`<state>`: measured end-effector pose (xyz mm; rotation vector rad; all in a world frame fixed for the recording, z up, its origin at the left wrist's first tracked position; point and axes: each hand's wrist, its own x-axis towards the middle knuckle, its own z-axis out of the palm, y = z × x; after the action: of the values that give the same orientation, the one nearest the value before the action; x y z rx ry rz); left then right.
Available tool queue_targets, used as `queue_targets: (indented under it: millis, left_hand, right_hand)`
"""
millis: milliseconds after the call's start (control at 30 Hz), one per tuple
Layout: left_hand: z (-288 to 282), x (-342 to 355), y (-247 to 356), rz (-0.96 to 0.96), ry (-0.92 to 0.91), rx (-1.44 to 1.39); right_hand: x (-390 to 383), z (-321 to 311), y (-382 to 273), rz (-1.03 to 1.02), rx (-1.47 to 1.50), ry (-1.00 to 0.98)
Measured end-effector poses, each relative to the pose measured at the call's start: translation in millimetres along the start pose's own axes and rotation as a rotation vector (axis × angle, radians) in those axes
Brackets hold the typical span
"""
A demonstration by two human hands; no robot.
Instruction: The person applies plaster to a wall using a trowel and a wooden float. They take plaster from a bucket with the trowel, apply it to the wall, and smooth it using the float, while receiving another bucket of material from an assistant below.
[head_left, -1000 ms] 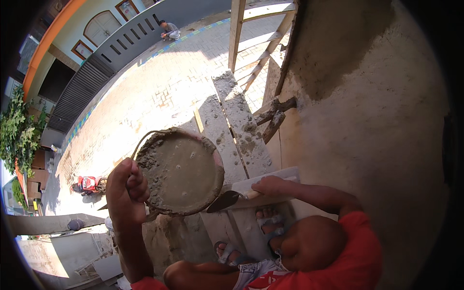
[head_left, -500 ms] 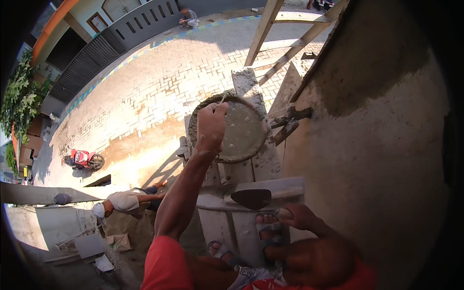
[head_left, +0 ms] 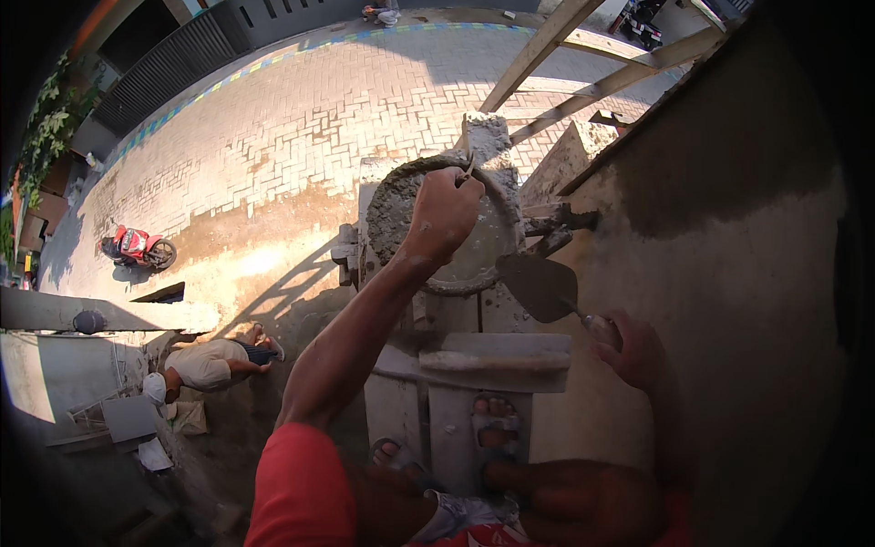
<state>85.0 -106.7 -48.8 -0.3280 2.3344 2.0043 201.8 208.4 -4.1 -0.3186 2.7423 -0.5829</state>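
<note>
My left hand [head_left: 448,205] is closed on the thin handle at the far rim of a round bucket [head_left: 392,219] of grey wet mortar, which stands on mortar-spattered planks [head_left: 488,137]. My forearm crosses the bucket's lower left part. My right hand [head_left: 624,351] grips the handle of a broad trowel [head_left: 538,284], its blade raised at the bucket's lower right edge. A pale, long flat board [head_left: 474,358] lies crosswise on the planks, above my sandalled feet [head_left: 497,424].
A wooden frame [head_left: 529,64] stands at top right beside a partly damp wall [head_left: 711,273]. Below lie a paved lane [head_left: 301,118] and red motorbike [head_left: 137,244]. One person [head_left: 214,363] bends at lower left; another [head_left: 383,14] crouches by the far fence.
My left hand has carried the bucket away from me onto the planks, still holding its handle. My right hand has lifted the trowel from the flat board toward the bucket's right edge.
</note>
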Motion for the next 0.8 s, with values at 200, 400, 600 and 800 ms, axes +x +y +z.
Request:
queue_targets:
  millis: [200, 400, 600, 800]
  left_hand:
    - [8, 5, -4, 0.030, -0.096, -0.037]
    - [-21, 7, -20, 0.102, -0.118, 0.092]
    - [-70, 15, -42, 0.168, 0.226, 0.294]
    - [-117, 19, -124, -0.180, 0.372, 0.313]
  right_hand:
    - [55, -66, -52, -0.046, -0.492, -0.047]
    - [112, -71, -85, -0.170, -0.682, -0.111]
    - [139, -56, -98, -0.145, -0.725, -0.178]
    - [159, -2, -109, -0.210, -0.633, -0.232]
